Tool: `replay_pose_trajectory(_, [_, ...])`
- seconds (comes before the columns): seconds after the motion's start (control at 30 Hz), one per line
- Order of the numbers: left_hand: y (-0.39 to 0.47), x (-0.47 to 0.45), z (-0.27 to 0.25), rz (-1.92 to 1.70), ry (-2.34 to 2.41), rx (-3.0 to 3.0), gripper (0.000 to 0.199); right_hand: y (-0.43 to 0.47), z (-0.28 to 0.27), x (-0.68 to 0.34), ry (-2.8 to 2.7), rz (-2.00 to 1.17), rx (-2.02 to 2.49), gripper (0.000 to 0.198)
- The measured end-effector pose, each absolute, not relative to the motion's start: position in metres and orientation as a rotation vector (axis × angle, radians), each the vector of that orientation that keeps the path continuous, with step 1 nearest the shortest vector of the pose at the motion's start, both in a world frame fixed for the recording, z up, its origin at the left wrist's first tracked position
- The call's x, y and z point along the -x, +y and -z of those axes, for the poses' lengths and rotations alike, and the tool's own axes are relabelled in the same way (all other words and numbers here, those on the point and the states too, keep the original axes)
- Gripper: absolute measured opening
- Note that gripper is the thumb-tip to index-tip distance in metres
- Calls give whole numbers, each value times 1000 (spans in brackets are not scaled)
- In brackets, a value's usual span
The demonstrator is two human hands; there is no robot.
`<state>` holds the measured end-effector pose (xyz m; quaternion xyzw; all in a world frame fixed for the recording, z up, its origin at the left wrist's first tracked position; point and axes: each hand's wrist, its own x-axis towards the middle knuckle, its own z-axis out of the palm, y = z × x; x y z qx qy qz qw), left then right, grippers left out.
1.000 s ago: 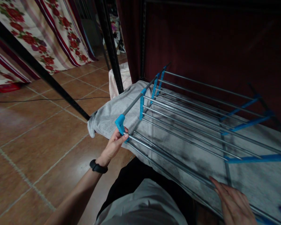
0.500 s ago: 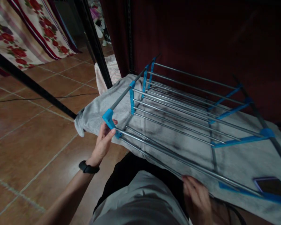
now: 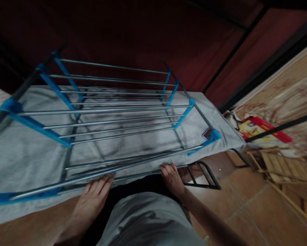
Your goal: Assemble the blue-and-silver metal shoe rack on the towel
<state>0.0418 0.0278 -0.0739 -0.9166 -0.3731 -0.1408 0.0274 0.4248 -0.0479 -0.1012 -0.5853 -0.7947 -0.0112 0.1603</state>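
Observation:
A clothes drying rack [image 3: 133, 109] with grey metal rods and blue plastic brackets lies across a grey cloth-covered bed [image 3: 148, 136] in front of me. Along the near edge runs a thin metal rail [image 3: 135, 176]; whether it belongs to the rack or to the bed frame I cannot tell. My left hand [image 3: 95, 196] has its fingers curled over this rail, just below the rack's thick front rod. Farther right, my right hand [image 3: 172, 179] is closed over the same rail, with its thumb side hidden. The image is slightly blurred.
A phone [image 3: 207, 134] lies on the bed by the rack's right corner. A dark metal ladder-like frame [image 3: 204, 176] juts out beside my right hand. At the right are a wooden chair [image 3: 283, 167] and a red-and-yellow package [image 3: 263, 130]. A dark red curtain [image 3: 117, 30] hangs behind.
My view has swung to the right. My left hand has left the rack's blue left corner and moved right to the near edge. My right hand stays at the near edge.

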Motion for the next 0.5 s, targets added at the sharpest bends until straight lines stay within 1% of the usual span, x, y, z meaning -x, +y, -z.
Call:
replay_pose_trajectory(0.07, [40, -36, 85, 347, -1157, 2884, 46, -45, 102, -423, -2254, 99, 1673, 38])
replay_pose_trajectory(0.13, [50, -27, 95, 336, -1203, 2935, 46, -43, 99, -421, -2233, 138, 1700, 35])
replay_pose_trajectory(0.3, [65, -15, 109, 623, -1258, 3008, 29, -37, 73, -422, -2233, 62, 1789, 21])
replay_pose_trajectory(0.4, [70, -15, 109, 763, -1310, 3037, 29, -28, 60, -428, -2242, 106, 1736, 24])
replay_pose_trajectory(0.5, [75, -15, 107, 742, -1308, 3065, 33, -14, 58, -432, -2246, 150, 1687, 27])
